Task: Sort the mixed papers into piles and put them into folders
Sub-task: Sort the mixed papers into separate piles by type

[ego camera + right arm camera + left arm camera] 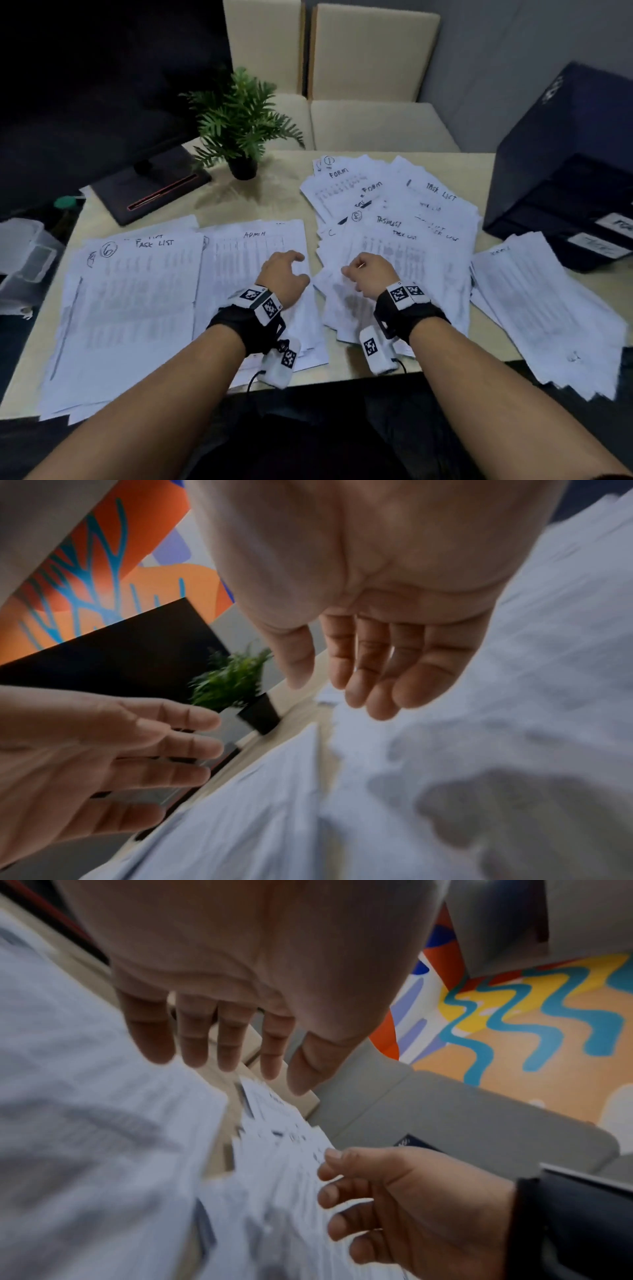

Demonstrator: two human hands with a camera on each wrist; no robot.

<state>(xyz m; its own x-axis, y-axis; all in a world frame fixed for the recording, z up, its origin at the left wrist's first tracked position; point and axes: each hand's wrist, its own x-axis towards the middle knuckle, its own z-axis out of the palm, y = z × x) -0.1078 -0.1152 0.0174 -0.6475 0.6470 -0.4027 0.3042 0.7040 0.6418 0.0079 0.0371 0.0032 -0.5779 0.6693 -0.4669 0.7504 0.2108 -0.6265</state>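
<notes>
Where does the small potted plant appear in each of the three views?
Head: the potted plant stands on the far side of the table, left of centre, beyond the left hand.
Left wrist: not in this picture.
Right wrist: left of centre, right of the left hand, by the black monitor.
Shared landmark: the left hand, at the top in its own wrist view, at the left edge in the right wrist view.

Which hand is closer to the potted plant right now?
Left. The left hand is over the ADMIN pile, on the near side of the potted plant; the right hand is farther right, over the mixed heap.
</notes>
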